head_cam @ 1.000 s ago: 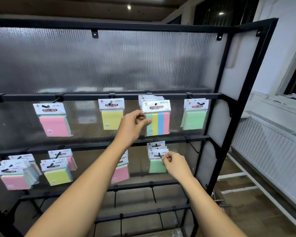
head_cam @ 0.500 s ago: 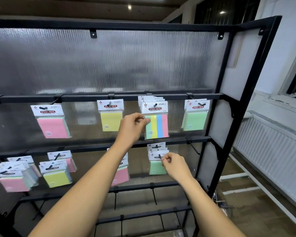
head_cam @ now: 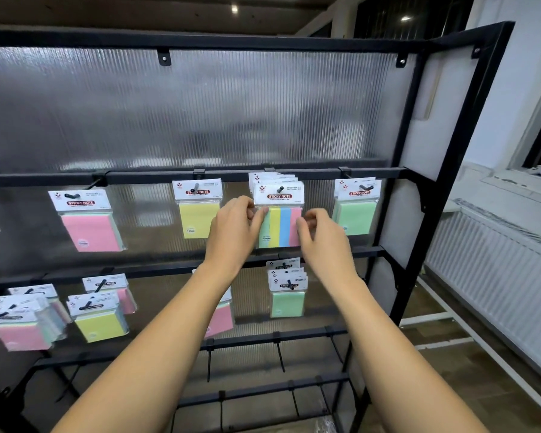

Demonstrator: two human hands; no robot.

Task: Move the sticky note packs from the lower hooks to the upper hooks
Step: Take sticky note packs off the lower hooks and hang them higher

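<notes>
**Right hand rises to striped pack**

It left the green packs on the lower hook at 6 o'clock. The glossy striped pack hangs frontmost on its upper hook by a white card header. Left hand pinches its left edge; right grip blurred, cannot tell.
</notes>
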